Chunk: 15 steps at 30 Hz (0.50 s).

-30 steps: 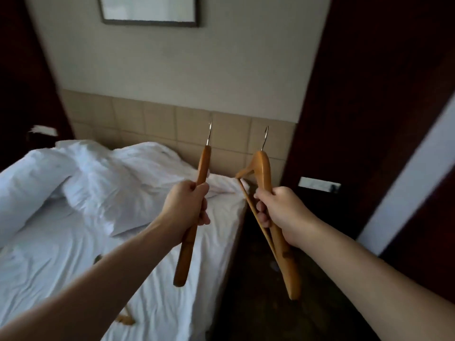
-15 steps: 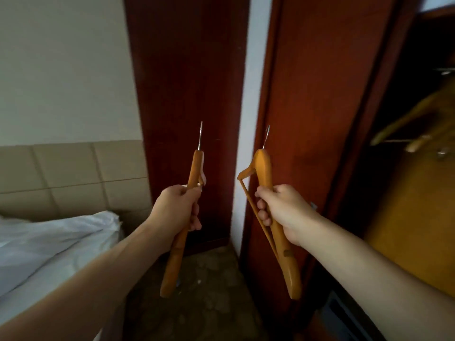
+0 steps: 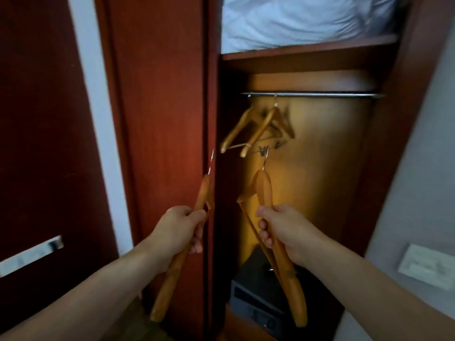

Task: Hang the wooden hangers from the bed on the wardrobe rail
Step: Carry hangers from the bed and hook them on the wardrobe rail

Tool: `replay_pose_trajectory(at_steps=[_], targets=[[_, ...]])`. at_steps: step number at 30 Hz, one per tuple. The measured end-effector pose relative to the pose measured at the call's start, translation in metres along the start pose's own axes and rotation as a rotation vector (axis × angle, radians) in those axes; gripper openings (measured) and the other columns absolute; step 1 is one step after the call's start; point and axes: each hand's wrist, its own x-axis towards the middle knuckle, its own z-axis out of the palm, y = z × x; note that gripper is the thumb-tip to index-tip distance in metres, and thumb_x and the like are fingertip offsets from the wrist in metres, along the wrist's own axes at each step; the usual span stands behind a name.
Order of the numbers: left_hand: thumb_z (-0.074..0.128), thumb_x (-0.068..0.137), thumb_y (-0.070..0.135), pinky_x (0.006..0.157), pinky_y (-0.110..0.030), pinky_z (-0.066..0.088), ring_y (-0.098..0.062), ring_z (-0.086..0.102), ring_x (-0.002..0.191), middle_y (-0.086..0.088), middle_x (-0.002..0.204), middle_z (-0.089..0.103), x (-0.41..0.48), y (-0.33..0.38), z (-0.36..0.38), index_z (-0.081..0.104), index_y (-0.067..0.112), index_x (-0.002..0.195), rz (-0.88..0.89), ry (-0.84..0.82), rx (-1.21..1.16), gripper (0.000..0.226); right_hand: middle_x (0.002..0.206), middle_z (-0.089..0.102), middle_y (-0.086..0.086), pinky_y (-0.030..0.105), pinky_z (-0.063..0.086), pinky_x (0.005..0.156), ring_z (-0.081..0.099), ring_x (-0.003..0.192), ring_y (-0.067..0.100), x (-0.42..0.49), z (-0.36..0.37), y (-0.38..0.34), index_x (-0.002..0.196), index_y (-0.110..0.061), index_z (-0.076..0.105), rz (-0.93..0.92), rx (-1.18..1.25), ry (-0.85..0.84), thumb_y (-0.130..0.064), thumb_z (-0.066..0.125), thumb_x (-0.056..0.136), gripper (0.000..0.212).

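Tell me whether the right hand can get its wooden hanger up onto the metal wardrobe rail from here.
Probably yes. The right hand holds its wooden hanger hook-up inside the open wardrobe, below the metal rail. The wooden hangers already hung crowd the rail's left end, but the stretch to their right looks bare.

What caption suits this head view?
Each hand, left and right, holds a wooden hanger below the wardrobe rail.

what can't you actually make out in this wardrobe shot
- Head view: hangers on the rail are motion-blurred and overlap, so their number is unclear.
- Rail: which hooks sit on it is too small and blurred.
- Dark box on the wardrobe floor: dim, partly behind the right hand's hanger.
- White bedding on the top shelf: cut off by the top edge.
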Motion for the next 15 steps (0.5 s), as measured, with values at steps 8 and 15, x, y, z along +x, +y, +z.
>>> replay_pose_trajectory(at_steps=[8, 15], targets=[[0.056, 0.106, 0.026, 0.041, -0.028, 0.048, -0.021, 0.064, 0.044, -0.008, 0.063, 0.065, 0.025, 0.052, 0.076, 0.067, 0.001, 0.108, 0.047, -0.282, -0.088, 0.027, 0.072, 0.060, 0.005, 0.026, 0.050, 0.052, 0.058, 0.055, 0.014, -0.010, -0.069, -0.013, 0.105, -0.007, 0.063, 0.034, 0.105, 0.156, -0.024, 0.061, 0.101, 0.017], [0.057, 0.105, 0.026, 0.046, -0.030, 0.052, -0.023, 0.067, 0.049, -0.009, 0.066, 0.068, 0.071, 0.094, 0.123, 0.067, 0.001, 0.109, 0.115, -0.295, -0.107, 0.027, 0.072, 0.057, 0.006, 0.023, 0.046, 0.046, 0.054, 0.054, 0.014, 0.031, -0.110, -0.041, 0.126, 0.001, 0.060, -0.054, 0.102, 0.277, -0.021, 0.058, 0.103, 0.031]])
